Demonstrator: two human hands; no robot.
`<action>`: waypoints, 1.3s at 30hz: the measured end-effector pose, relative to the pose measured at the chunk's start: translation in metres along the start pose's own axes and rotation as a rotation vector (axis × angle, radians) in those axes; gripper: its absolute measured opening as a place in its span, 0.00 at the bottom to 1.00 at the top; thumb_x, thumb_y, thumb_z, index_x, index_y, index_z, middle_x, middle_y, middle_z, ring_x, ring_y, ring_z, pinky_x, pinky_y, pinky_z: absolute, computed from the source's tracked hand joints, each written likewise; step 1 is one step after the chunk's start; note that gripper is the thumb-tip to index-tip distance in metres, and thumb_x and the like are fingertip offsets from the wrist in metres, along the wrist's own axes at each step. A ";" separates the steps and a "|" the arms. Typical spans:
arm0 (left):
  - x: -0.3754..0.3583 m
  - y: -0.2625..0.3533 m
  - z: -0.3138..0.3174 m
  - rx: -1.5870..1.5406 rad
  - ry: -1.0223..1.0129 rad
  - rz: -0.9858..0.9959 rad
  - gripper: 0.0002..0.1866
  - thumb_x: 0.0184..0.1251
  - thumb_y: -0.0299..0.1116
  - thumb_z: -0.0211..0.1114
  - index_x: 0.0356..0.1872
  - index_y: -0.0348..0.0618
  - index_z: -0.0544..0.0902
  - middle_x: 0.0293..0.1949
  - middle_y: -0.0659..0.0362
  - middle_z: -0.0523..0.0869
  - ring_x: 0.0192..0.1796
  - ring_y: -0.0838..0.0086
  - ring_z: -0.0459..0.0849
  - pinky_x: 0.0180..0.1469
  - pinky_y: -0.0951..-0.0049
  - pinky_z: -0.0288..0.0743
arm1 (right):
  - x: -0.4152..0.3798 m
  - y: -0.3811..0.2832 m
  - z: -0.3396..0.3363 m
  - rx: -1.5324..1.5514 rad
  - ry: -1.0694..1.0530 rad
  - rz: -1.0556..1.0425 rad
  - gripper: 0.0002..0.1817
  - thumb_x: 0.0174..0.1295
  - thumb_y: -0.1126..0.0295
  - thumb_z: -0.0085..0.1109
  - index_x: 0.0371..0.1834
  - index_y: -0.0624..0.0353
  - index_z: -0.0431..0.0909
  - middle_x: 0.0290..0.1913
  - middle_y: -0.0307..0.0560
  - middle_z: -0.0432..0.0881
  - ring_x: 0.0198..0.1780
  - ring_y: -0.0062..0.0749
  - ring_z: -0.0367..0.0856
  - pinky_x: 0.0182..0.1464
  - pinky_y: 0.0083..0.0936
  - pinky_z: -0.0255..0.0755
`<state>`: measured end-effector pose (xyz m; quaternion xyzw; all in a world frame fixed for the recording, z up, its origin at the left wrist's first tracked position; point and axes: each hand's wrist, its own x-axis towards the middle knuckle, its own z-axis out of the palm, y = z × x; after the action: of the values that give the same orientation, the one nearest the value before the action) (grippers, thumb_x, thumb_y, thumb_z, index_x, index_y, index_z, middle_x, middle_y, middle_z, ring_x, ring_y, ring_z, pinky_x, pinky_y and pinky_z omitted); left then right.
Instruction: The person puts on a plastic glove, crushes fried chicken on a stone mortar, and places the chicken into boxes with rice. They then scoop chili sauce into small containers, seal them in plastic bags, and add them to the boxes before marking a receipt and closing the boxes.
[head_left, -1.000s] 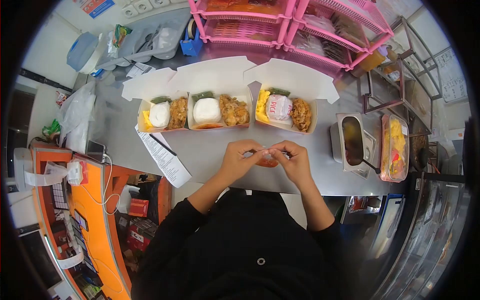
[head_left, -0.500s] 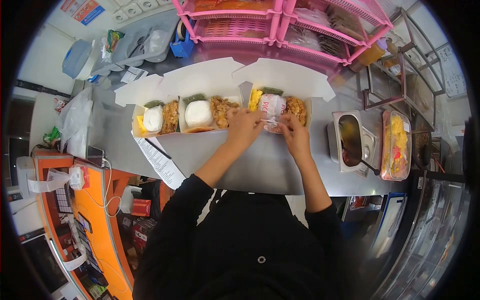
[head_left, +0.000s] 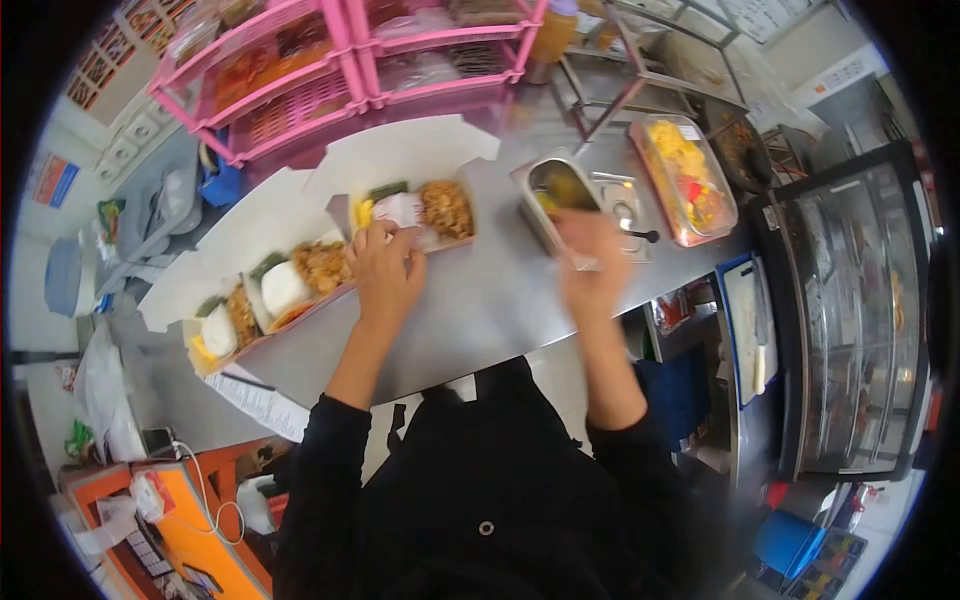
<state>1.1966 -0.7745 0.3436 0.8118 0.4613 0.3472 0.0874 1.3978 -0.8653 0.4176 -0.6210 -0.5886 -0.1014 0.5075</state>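
Note:
Three open white meal boxes stand in a slanted row on the steel counter (head_left: 490,300). Each holds rice, fried chicken and a green packet. My left hand (head_left: 385,275) is at the front edge of the right box (head_left: 445,210). Its bent fingertips touch the wrapped rice (head_left: 400,208), and what they hold is hidden. My right hand (head_left: 592,262) is blurred by motion. It hovers just in front of the steel sauce pan (head_left: 555,190), with something pale at its fingers that I cannot make out.
The middle box (head_left: 310,268) and left box (head_left: 222,328) lie to the left, with a printed slip (head_left: 255,400) below them. A tray of yellow food (head_left: 685,180) sits right of the pan. Pink baskets (head_left: 300,95) line the back. A glass display case (head_left: 850,300) stands at right.
The view has swung right and tilted. My right hand left the right box and moved to the sauce pan. My left hand stayed at the box. The small red sauce bag is out of sight.

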 end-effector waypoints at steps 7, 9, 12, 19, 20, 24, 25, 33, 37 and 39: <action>0.052 0.159 0.074 -0.556 -0.231 0.407 0.21 0.51 0.31 0.67 0.49 0.41 0.79 0.49 0.53 0.79 0.54 0.58 0.76 0.57 0.60 0.68 | -0.061 0.299 -0.060 -0.678 -0.523 0.660 0.29 0.57 0.55 0.62 0.49 0.70 0.67 0.48 0.69 0.76 0.53 0.60 0.75 0.53 0.48 0.70; 0.062 0.188 0.111 -0.554 -0.350 0.509 0.19 0.53 0.30 0.64 0.49 0.40 0.79 0.46 0.54 0.81 0.52 0.59 0.77 0.55 0.62 0.71 | -0.043 0.282 -0.042 -0.826 -0.503 0.666 0.32 0.52 0.54 0.67 0.49 0.67 0.65 0.50 0.67 0.75 0.53 0.61 0.75 0.54 0.47 0.71; 0.071 0.196 0.142 -0.300 -0.592 0.564 0.18 0.54 0.27 0.60 0.48 0.40 0.78 0.42 0.55 0.82 0.49 0.62 0.79 0.51 0.66 0.74 | -0.030 0.286 -0.042 -0.764 -0.593 0.766 0.44 0.37 0.49 0.77 0.50 0.67 0.65 0.51 0.63 0.75 0.54 0.58 0.74 0.54 0.42 0.72; 0.072 0.190 0.096 -0.187 -0.367 0.577 0.16 0.54 0.26 0.58 0.45 0.37 0.79 0.41 0.55 0.82 0.48 0.64 0.81 0.49 0.69 0.77 | 0.006 0.301 -0.078 -0.111 -0.674 0.605 0.38 0.38 0.55 0.78 0.45 0.72 0.70 0.39 0.62 0.80 0.43 0.51 0.80 0.45 0.36 0.73; 0.070 0.185 0.096 -0.179 -0.350 0.593 0.16 0.54 0.26 0.58 0.45 0.37 0.79 0.43 0.55 0.82 0.49 0.64 0.81 0.50 0.70 0.77 | 0.013 0.302 -0.080 -0.152 -0.709 0.509 0.28 0.46 0.60 0.74 0.42 0.70 0.73 0.33 0.60 0.79 0.39 0.46 0.80 0.42 0.37 0.72; 0.043 0.163 0.116 -0.117 -0.163 0.715 0.13 0.53 0.30 0.62 0.40 0.36 0.79 0.40 0.56 0.82 0.49 0.66 0.81 0.47 0.70 0.78 | 0.081 0.233 -0.088 -0.064 -0.880 0.497 0.16 0.56 0.71 0.59 0.48 0.63 0.77 0.37 0.56 0.83 0.39 0.43 0.83 0.42 0.39 0.72; 0.038 0.162 0.117 -0.131 -0.177 0.695 0.14 0.55 0.32 0.62 0.40 0.35 0.79 0.41 0.56 0.83 0.50 0.66 0.80 0.48 0.69 0.78 | 0.086 0.217 -0.081 -0.102 -0.826 0.317 0.16 0.56 0.72 0.58 0.48 0.63 0.76 0.38 0.56 0.82 0.39 0.44 0.83 0.42 0.39 0.73; -0.020 0.134 0.093 -0.534 -0.004 0.080 0.21 0.68 0.46 0.58 0.50 0.37 0.78 0.45 0.52 0.81 0.46 0.65 0.81 0.46 0.70 0.78 | 0.043 0.100 0.027 -0.594 -0.760 -0.183 0.13 0.56 0.71 0.55 0.40 0.72 0.75 0.38 0.54 0.79 0.30 0.39 0.85 0.29 0.32 0.79; 0.001 0.129 0.114 -1.248 -0.026 -0.813 0.23 0.70 0.44 0.55 0.56 0.36 0.72 0.45 0.55 0.79 0.41 0.70 0.80 0.42 0.71 0.77 | 0.032 0.094 0.031 -0.516 -0.906 -0.068 0.16 0.60 0.67 0.54 0.44 0.71 0.74 0.41 0.56 0.78 0.37 0.46 0.84 0.36 0.33 0.79; 0.012 0.128 0.125 -1.369 -0.113 -0.892 0.22 0.70 0.41 0.56 0.57 0.37 0.69 0.46 0.57 0.78 0.41 0.73 0.80 0.40 0.72 0.78 | 0.041 0.101 0.015 -0.398 -0.931 -0.006 0.19 0.61 0.64 0.54 0.48 0.70 0.73 0.41 0.58 0.78 0.41 0.54 0.82 0.43 0.36 0.78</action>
<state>1.3698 -0.8141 0.3158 0.3350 0.4215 0.4430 0.7168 1.4865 -0.8072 0.3883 -0.6833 -0.7236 0.0745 0.0627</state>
